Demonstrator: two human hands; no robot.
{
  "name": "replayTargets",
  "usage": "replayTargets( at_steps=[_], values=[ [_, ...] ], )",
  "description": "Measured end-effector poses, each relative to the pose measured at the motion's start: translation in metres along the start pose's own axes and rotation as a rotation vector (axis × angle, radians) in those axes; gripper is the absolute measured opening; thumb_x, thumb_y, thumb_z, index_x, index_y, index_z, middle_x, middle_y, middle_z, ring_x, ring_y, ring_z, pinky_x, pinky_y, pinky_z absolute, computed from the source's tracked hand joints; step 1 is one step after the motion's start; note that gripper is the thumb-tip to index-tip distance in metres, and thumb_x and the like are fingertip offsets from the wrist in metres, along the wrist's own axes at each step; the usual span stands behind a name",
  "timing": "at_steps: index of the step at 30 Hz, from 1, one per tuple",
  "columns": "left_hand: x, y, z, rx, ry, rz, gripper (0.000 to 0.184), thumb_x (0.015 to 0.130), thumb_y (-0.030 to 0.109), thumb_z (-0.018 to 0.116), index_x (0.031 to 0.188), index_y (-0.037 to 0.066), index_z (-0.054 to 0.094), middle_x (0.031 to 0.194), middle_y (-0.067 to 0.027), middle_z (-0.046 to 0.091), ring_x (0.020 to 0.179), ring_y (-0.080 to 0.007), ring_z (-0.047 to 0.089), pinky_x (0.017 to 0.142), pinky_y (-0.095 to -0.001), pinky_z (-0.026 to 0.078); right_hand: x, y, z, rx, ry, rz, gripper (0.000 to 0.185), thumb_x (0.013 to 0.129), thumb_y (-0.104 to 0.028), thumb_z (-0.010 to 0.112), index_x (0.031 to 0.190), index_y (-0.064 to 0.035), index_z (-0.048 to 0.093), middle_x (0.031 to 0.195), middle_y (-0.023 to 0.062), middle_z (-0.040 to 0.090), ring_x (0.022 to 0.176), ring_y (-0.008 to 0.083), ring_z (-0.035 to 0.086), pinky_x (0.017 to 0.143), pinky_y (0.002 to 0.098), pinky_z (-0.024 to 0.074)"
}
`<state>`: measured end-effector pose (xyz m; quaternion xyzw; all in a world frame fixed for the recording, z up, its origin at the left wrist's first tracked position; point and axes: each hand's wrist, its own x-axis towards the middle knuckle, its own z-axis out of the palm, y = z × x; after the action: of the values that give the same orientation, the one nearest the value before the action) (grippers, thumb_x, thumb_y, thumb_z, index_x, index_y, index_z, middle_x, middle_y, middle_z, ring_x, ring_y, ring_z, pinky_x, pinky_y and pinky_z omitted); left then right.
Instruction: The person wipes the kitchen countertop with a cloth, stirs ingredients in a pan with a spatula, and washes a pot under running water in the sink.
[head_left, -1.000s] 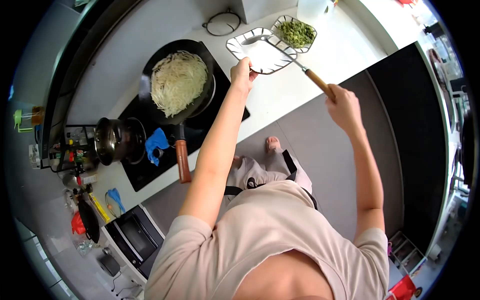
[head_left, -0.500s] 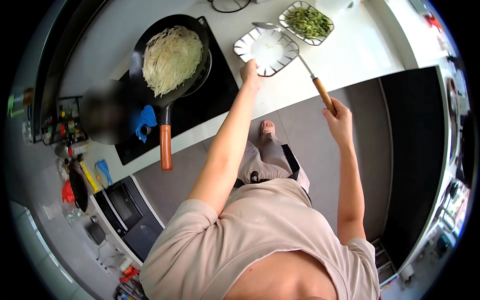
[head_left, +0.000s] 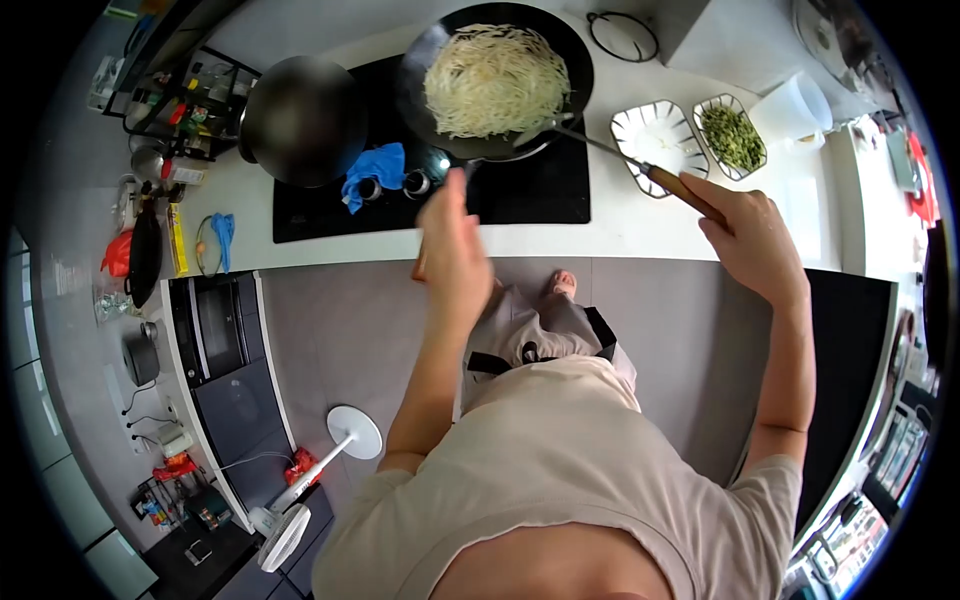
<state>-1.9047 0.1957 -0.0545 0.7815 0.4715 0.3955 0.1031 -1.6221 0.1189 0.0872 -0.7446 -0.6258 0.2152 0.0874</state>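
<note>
My right hand (head_left: pixel 755 235) is closed around the wooden handle of a metal spatula (head_left: pixel 610 148). The spatula's head reaches over the right rim of a black wok (head_left: pixel 420 95), at the edge of the pale shredded vegetable (head_left: pixel 495 80) heaped inside. Fingers stretched and somewhat blurred, my left hand (head_left: pixel 455 260) is above the floor in front of the hob, beside the wok's brown handle (head_left: pixel 418 262), which it partly hides. The white plate with dark stripes (head_left: pixel 660 145) sits on the counter, holding only small bits. A similar dish (head_left: pixel 712 103) beside it contains chopped greens (head_left: pixel 733 138).
A second dark pan (head_left: pixel 305 120) stands on the left of the black hob (head_left: pixel 330 215), near a blue cloth (head_left: pixel 375 170). Toward the right are a white pitcher (head_left: pixel 795 105) and a black ring stand (head_left: pixel 622 38). A white fan (head_left: pixel 355 432) is behind on the left.
My left hand has let go of the striped plate and moved left toward the wok handle. My right hand has brought the spatula's head to the wok. The view has turned.
</note>
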Motion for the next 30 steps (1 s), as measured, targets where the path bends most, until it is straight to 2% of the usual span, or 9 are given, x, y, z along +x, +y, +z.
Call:
replayTargets(
  at_steps=[2, 4, 5, 6, 8, 13, 17, 22, 30],
  values=[
    [-0.003, -0.036, -0.03, 0.071, -0.051, -0.193, 0.04, 0.092, 0.013, 0.051, 0.128, -0.004, 0.045, 0.111, -0.0193, 0.058, 0.103, -0.0293, 0.057, 0.092, -0.0373, 0.042, 0.007, -0.018, 0.009, -0.025, -0.048, -0.053, 0.046, 0.076, -0.003, 0.055, 0.121, -0.0097, 0.055, 0.08, 0.02, 0.064, 0.078, 0.0391, 0.061, 0.073, 0.0458, 0.0475],
    [-0.008, -0.07, -0.035, -0.487, -0.273, -0.801, 0.045, 0.094, 0.026, 0.053, 0.127, -0.004, 0.046, 0.116, -0.0177, 0.057, 0.107, -0.0254, 0.056, 0.094, -0.0363, 0.041, 0.023, -0.03, 0.051, -0.092, -0.05, -0.163, 0.048, 0.078, -0.005, 0.054, 0.125, -0.0102, 0.052, 0.081, 0.02, 0.065, 0.079, 0.0396, 0.061, 0.074, 0.0464, 0.0482],
    [-0.02, -0.099, -0.02, -0.621, -0.301, -0.865, 0.048, 0.093, 0.036, 0.053, 0.121, -0.003, 0.051, 0.108, -0.0139, 0.061, 0.097, -0.02, 0.061, 0.084, -0.0319, 0.047, 0.04, -0.037, 0.085, -0.084, 0.004, -0.084, 0.051, 0.078, -0.007, 0.056, 0.128, -0.0105, 0.05, 0.08, 0.0215, 0.064, 0.078, 0.0402, 0.061, 0.073, 0.0473, 0.0477],
    [-0.004, -0.091, -0.034, -0.973, -0.588, -0.966, 0.044, 0.093, 0.038, 0.052, 0.115, 0.0, 0.054, 0.098, -0.0103, 0.063, 0.084, -0.0167, 0.064, 0.071, -0.0284, 0.051, 0.059, -0.043, 0.116, -0.074, 0.064, -0.005, 0.054, 0.078, -0.009, 0.057, 0.131, -0.0108, 0.048, 0.078, 0.0229, 0.063, 0.076, 0.0408, 0.061, 0.073, 0.0481, 0.0472],
    [-0.003, -0.093, -0.025, -1.148, -0.618, -1.082, 0.038, 0.094, 0.035, 0.051, 0.113, 0.002, 0.054, 0.094, -0.0103, 0.064, 0.069, -0.0142, 0.062, 0.057, -0.0262, 0.051, 0.077, -0.049, 0.145, 0.018, 0.2, 0.038, 0.052, 0.079, -0.01, 0.056, 0.131, -0.0116, 0.049, 0.078, 0.0237, 0.063, 0.076, 0.0408, 0.061, 0.073, 0.0487, 0.0471],
    [-0.012, -0.115, -0.009, -1.497, -0.775, -1.184, 0.042, 0.094, 0.035, 0.052, 0.118, 0.001, 0.048, 0.084, -0.0082, 0.057, 0.059, -0.0142, 0.055, 0.051, -0.0259, 0.046, 0.114, -0.059, 0.137, -0.043, 0.421, 0.02, 0.052, 0.081, -0.011, 0.051, 0.133, -0.0153, 0.045, 0.076, 0.022, 0.064, 0.072, 0.0395, 0.063, 0.067, 0.0485, 0.0499],
    [-0.014, -0.114, -0.005, -1.516, -0.734, -1.179, 0.04, 0.094, 0.035, 0.052, 0.115, 0.001, 0.049, 0.08, -0.0065, 0.054, 0.057, -0.015, 0.054, 0.05, -0.0267, 0.044, 0.113, -0.052, 0.182, -0.138, 0.297, 0.118, 0.057, 0.081, -0.007, 0.048, 0.133, -0.0299, 0.045, 0.07, 0.0184, 0.063, 0.065, 0.037, 0.063, 0.059, 0.0477, 0.0496],
    [-0.011, -0.112, -0.007, -1.517, -0.733, -1.183, 0.038, 0.094, 0.034, 0.052, 0.114, 0.002, 0.05, 0.08, -0.0061, 0.054, 0.058, -0.015, 0.053, 0.051, -0.0269, 0.043, 0.032, -0.076, 0.086, -0.387, 0.198, 0.123, 0.064, 0.077, -0.001, 0.047, 0.133, -0.0331, 0.045, 0.064, 0.0151, 0.062, 0.061, 0.0332, 0.063, 0.056, 0.0438, 0.0494],
    [-0.011, -0.112, -0.008, -1.522, -0.729, -1.204, 0.034, 0.094, 0.032, 0.053, 0.111, 0.002, 0.051, 0.078, -0.0061, 0.055, 0.059, -0.0144, 0.053, 0.051, -0.0268, 0.044, 0.057, -0.062, 0.047, -0.548, 0.232, -0.043, 0.063, 0.073, 0.0, 0.049, 0.126, -0.0321, 0.055, 0.07, 0.0117, 0.061, 0.066, 0.0297, 0.062, 0.057, 0.0404, 0.047]
  ],
)
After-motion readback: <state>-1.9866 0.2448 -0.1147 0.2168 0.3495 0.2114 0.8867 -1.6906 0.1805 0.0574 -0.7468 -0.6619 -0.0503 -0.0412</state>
